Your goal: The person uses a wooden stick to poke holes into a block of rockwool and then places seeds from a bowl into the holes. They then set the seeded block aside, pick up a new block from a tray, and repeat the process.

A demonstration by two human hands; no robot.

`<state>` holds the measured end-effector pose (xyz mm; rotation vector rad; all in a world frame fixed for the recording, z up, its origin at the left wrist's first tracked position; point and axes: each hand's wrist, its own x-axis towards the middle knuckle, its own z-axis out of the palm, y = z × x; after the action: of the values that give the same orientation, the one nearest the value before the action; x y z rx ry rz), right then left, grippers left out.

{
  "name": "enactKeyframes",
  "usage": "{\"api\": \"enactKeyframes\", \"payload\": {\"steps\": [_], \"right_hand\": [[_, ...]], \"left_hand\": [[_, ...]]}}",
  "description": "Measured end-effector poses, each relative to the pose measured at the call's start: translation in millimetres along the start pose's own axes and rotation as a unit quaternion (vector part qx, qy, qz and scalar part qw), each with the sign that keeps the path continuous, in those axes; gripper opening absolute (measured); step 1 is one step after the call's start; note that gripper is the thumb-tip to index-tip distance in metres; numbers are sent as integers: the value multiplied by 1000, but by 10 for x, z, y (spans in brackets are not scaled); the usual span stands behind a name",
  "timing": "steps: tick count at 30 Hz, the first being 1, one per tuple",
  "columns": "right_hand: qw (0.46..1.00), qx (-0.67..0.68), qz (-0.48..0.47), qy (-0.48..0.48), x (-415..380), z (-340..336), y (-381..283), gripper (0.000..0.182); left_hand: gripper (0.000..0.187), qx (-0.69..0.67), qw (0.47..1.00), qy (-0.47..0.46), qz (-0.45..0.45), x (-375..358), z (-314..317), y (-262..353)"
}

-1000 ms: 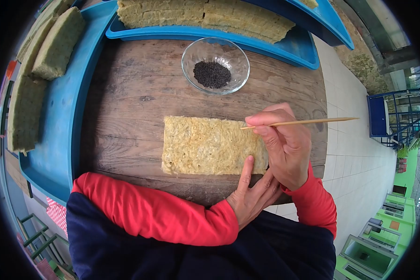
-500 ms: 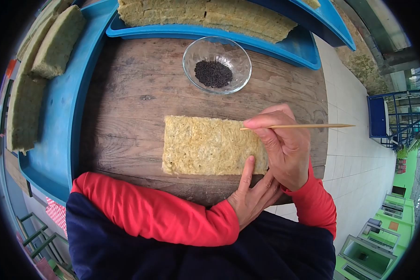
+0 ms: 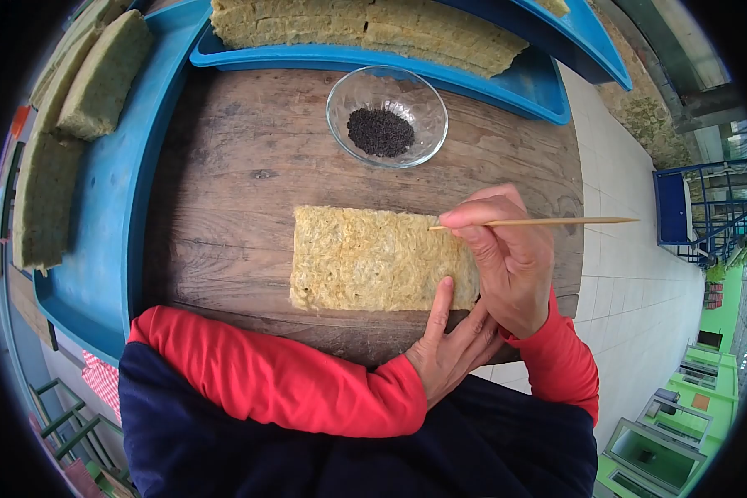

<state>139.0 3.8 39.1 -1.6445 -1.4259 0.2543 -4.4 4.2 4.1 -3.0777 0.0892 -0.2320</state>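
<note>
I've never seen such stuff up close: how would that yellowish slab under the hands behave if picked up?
The slab is probably light for its size, judging by its fibrous, pitted surface. Lying flat on the table, it seems unlikely to roll or tip. Its ragged edges suggest it may shed fibres if pinched.

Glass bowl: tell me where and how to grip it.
Best to cup the glass bowl just under its rim, from left and right: it stands upright, its wall flares outward, and bare wood flanks it, while the blue tray crowds the far side.
</note>
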Motion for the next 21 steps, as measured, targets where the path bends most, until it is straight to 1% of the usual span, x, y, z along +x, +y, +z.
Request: {"api": "enactKeyframes", "payload": {"steps": [9,21], "right_hand": [[999,-35,-32,-22,27,-9,-12,9],[998,-44,-32,-33,24,4,-19,8]], "left_hand": [[49,-1,1000,6,-5,-1,6,1],[50,7,1000,2,-5,2,3,1]]}}
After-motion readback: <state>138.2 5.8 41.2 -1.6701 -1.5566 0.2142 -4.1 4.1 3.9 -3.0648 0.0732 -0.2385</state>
